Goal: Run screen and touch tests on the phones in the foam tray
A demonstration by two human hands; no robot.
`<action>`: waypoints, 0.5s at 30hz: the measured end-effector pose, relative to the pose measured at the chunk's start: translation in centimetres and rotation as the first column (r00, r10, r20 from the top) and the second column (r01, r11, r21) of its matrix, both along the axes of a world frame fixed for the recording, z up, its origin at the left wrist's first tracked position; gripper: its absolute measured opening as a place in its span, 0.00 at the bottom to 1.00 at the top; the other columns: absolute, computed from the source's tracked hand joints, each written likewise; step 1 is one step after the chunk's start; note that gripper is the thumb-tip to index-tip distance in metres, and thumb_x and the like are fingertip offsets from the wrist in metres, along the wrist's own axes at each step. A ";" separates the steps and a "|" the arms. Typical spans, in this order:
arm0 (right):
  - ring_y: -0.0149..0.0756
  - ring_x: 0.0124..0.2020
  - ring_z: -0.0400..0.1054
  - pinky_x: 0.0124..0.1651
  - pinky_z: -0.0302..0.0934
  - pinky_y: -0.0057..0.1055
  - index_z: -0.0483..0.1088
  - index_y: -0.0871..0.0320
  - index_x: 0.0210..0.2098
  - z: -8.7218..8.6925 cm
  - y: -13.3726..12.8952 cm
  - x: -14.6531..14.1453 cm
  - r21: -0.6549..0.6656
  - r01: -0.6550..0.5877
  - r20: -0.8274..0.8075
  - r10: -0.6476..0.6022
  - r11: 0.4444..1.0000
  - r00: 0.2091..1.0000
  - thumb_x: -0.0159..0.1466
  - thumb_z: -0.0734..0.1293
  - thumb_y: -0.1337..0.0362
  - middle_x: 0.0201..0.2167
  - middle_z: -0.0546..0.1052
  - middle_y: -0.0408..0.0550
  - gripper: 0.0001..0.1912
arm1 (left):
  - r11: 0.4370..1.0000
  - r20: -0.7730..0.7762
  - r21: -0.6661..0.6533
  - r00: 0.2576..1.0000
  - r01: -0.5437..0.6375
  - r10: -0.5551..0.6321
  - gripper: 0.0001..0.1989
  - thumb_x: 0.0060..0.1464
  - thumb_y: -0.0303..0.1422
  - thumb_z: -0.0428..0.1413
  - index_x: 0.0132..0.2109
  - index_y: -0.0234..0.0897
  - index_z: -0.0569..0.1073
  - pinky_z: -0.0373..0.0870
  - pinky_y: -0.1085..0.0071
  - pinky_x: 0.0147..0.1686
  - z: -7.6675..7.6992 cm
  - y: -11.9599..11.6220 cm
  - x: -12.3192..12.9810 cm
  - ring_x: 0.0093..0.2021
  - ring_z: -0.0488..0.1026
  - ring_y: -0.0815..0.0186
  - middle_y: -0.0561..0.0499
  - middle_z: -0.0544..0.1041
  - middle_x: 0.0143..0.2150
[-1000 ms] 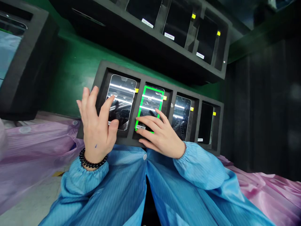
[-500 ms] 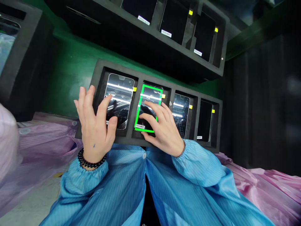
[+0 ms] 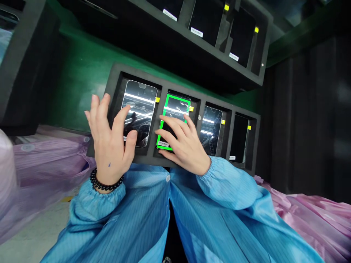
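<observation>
A dark foam tray (image 3: 153, 157) lies before me, with phones seated in its compartments. My left hand (image 3: 109, 146) is at the leftmost phone (image 3: 141, 122), its fingers spread; the index fingertip is over the screen, but I cannot tell if it touches. Over the second phone (image 3: 177, 104), whose lit screen shows a bright green border, is my right hand (image 3: 186, 146) with fingers apart. That hand covers the phone's lower right part. To the right sit a third phone (image 3: 212, 128) with a reflective screen and a dark phone (image 3: 238, 140) with a white label.
A second, higher foam tray (image 3: 246, 75) with dark phones stands behind, on the green surface (image 3: 82, 73). At the left is another dark foam block (image 3: 33, 73). Pink garments of people show at the left (image 3: 52, 153) and right (image 3: 307, 208).
My right hand has shifted left across the green-bordered phone, its fingertips now at the phone's left edge. The left hand has stayed nearly still. The whole view has shifted slightly.
</observation>
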State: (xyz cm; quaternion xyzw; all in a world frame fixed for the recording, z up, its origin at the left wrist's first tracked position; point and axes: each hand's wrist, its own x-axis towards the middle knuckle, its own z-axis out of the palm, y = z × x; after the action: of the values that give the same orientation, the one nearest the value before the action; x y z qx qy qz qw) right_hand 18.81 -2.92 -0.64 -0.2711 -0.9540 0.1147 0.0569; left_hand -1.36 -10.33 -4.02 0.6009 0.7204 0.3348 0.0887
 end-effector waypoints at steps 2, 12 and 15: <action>0.48 0.69 0.57 0.75 0.43 0.57 0.65 0.56 0.62 0.0 0.0 -0.8 -0.021 0.013 0.005 -0.013 1.000 1.000 0.67 0.69 0.61 0.71 0.61 0.58 0.25 | 1.000 -0.001 -0.004 1.000 -0.002 0.002 0.27 0.67 0.41 0.44 0.70 0.48 0.61 0.40 0.41 0.75 0.0 0.0 0.0 0.78 0.40 0.51 0.49 0.50 0.77; 0.47 0.69 0.58 0.75 0.42 0.58 0.70 0.52 0.59 1.6 0.6 1.5 -0.108 -0.125 -0.043 0.121 0.986 0.992 0.69 0.65 0.64 0.72 0.61 0.55 0.19 | 1.000 0.024 -0.003 1.000 -0.008 0.008 0.27 0.67 0.41 0.45 0.71 0.52 0.60 0.40 0.43 0.76 0.2 0.1 0.1 0.78 0.40 0.52 0.54 0.49 0.78; 0.46 0.65 0.63 0.75 0.40 0.59 0.77 0.53 0.49 1.3 0.4 2.9 -0.081 -0.182 -0.100 0.174 0.980 0.980 0.71 0.64 0.58 0.69 0.67 0.53 0.12 | 1.000 0.038 -0.010 0.999 -0.015 0.016 0.27 0.67 0.42 0.44 0.71 0.56 0.59 0.40 0.42 0.76 0.3 0.1 0.2 0.78 0.40 0.53 0.58 0.48 0.78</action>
State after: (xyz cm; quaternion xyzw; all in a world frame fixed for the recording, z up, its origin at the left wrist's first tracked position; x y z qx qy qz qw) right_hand 21.73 -2.54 0.66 -0.1814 -0.9647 0.1744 0.0782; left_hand -1.20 -10.25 -3.73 0.5884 0.7248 0.3432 0.1030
